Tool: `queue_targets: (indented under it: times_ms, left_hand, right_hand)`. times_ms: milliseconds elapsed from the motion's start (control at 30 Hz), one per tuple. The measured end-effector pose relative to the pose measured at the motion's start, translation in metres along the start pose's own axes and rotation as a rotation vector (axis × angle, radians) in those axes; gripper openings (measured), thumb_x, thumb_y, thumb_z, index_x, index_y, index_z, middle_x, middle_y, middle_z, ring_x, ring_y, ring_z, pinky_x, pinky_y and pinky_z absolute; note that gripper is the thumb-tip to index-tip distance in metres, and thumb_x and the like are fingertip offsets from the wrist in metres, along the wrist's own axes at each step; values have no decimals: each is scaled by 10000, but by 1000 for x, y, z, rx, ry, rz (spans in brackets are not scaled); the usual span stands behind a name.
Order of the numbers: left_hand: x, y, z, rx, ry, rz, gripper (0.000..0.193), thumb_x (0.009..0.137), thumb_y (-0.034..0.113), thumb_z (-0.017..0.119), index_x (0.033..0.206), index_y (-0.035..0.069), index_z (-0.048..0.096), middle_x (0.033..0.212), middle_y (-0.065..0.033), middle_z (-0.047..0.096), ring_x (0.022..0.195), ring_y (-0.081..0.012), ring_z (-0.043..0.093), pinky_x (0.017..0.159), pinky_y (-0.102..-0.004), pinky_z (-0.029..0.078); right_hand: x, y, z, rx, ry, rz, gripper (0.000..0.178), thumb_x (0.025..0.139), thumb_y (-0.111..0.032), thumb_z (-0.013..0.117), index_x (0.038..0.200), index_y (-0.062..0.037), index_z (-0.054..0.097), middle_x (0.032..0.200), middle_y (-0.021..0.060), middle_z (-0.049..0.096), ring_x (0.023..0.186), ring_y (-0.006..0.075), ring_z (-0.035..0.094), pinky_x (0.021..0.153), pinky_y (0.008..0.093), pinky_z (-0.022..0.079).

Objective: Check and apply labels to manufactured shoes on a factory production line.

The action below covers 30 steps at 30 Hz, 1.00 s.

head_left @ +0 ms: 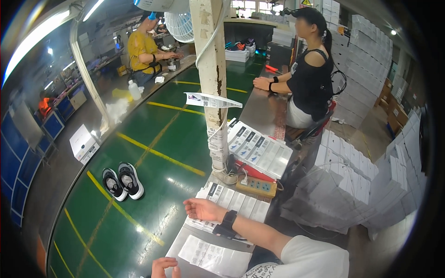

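Note:
My right hand (201, 209), a dark strap on its wrist, hovers over a row of white boxes or cards with printed labels (232, 200). Its fingers are loosely bent, with nothing visible in them. At the lower edge is my left hand (165, 268), partly cut off; its curved fingers stand apart and hold nothing that I can see. Between the two hands lie white printed label sheets (214, 257) on a grey work surface (178, 243). A pair of black shoes with white soles (124, 181) stands on the green conveyor belt (160, 190), away from both hands.
A pale post (211, 55) rises beside the belt, with a power strip (256, 185) at its base. More labelled white boxes (259, 148) lie beyond it. An open white box (84, 143) stands at the far edge. Two co-workers sit further along; stacked cartons (347, 180) fill the right.

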<state>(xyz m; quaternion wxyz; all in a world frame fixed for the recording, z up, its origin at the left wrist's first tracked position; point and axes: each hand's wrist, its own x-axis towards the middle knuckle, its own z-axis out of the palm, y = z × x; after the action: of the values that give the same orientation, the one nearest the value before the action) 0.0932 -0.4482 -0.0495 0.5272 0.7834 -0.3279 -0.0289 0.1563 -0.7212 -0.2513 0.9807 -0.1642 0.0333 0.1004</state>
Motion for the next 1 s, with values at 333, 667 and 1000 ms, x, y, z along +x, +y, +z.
queue_targets:
  times_ms: [333,667,1000]
  left_hand:
    - [146,-208,-11,742,-1,65,569,724,178,698,1201,13,435,1241,-278,404,1092,-427,454,883,-449,429]
    - [270,-251,3,968,26,-210,647,672,531,690,1171,131,593,1461,-349,76,1345,-545,26,992,-721,116]
    - [273,-224,-36,1040,-125,-281,653,590,710,615,895,143,722,1066,-224,593,1177,-424,442,965,-754,-61]
  right_hand:
    - [2,4,1,31,33,12,221,956,-197,473,1047,-21,570,904,79,611,827,185,599,765,330,514]
    - [-1,0,9,32,96,8,206,950,-172,466,1015,-3,566,893,103,596,830,200,578,768,347,504]
    - [0,1,9,1,71,-4,213,956,-169,455,1036,-4,563,897,100,598,831,201,579,779,347,496]
